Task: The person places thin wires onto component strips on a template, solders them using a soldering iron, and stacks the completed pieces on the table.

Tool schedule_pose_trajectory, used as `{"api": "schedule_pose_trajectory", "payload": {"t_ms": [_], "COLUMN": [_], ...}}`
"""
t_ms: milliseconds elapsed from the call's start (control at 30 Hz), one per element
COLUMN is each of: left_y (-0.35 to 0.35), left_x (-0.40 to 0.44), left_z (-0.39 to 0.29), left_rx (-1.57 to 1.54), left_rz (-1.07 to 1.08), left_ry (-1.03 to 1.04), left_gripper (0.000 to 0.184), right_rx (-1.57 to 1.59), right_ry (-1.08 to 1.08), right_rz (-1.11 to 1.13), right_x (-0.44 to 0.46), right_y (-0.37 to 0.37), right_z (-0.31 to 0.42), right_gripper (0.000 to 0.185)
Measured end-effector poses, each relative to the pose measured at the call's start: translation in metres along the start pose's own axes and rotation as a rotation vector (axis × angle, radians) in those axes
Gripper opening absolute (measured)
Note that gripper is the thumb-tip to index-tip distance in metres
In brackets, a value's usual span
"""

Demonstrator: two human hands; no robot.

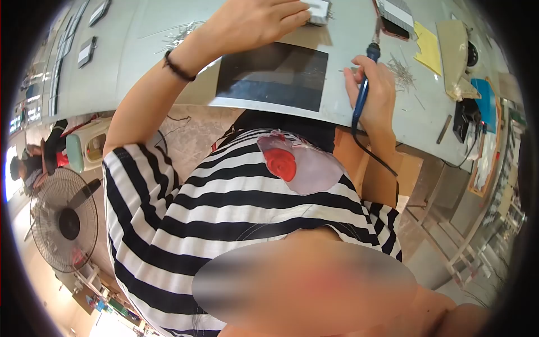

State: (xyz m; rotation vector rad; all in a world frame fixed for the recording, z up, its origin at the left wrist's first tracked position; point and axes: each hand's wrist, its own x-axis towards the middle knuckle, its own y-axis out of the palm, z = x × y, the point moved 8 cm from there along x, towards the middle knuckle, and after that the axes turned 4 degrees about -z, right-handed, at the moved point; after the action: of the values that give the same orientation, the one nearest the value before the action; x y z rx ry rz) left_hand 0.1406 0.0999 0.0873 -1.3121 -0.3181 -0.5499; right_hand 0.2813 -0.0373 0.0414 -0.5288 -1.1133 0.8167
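Observation:
My left hand [261, 21] reaches across the upper middle of the bench, its fingertips closed at the left edge of a small white and grey block [319, 12]. A blue soldering iron [365, 81] lies in the grip of my right hand [377, 90], its metal tip pointing away from me and its cord hanging over the bench edge. Between the hands, nearer my body, lies a dark flat rectangular mat [272, 77]. Thin cut wire pieces [401, 74] are scattered right of my right hand. Another pile of wire pieces [181, 36] lies beyond my left wrist.
More grey-white blocks [86, 51] stand at the left, and others [394, 14] at the upper right. A yellow paper [428, 48], a black device [464, 121] and a blue item [484, 104] are on the right. A fan [68, 223] stands at the lower left.

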Motion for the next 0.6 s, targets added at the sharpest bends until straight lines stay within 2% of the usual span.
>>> {"api": "schedule_pose_trajectory", "payload": {"t_ms": [67,133,267,433,500,533,600], "left_y": [-0.016,-0.014,-0.015,-0.008,-0.009,-0.009,-0.003], "left_x": [-0.010,-0.030,-0.050,-0.060,-0.056,-0.054,-0.050], "left_z": [-0.018,-0.040,-0.072,-0.078,-0.073,-0.075,-0.076], "left_rx": [0.044,0.021,-0.090,-0.175,-0.322,-0.327,-0.365], "left_rz": [-0.053,-0.051,0.005,0.001,-0.019,-0.022,0.036], "left_ry": [0.026,0.052,-0.016,-0.060,-0.149,-0.148,-0.230], "left_gripper": [0.028,0.040,0.029,0.030,0.042,0.042,0.057], "right_rx": [0.014,0.004,0.027,0.085,0.074,0.069,0.062], "right_ry": [-0.003,0.009,0.004,0.023,0.029,0.032,0.035], "right_rz": [-0.016,-0.018,-0.026,-0.022,-0.017,-0.015,-0.014], "right_x": [-0.003,-0.007,-0.012,-0.015,-0.017,-0.017,-0.016], "right_y": [0.000,0.002,0.006,0.014,0.015,0.015,0.015], "right_z": [0.003,0.002,0.009,0.020,0.020,0.021,0.024], "right_gripper": [0.027,0.028,0.030,0.031,0.031,0.031,0.030]}}
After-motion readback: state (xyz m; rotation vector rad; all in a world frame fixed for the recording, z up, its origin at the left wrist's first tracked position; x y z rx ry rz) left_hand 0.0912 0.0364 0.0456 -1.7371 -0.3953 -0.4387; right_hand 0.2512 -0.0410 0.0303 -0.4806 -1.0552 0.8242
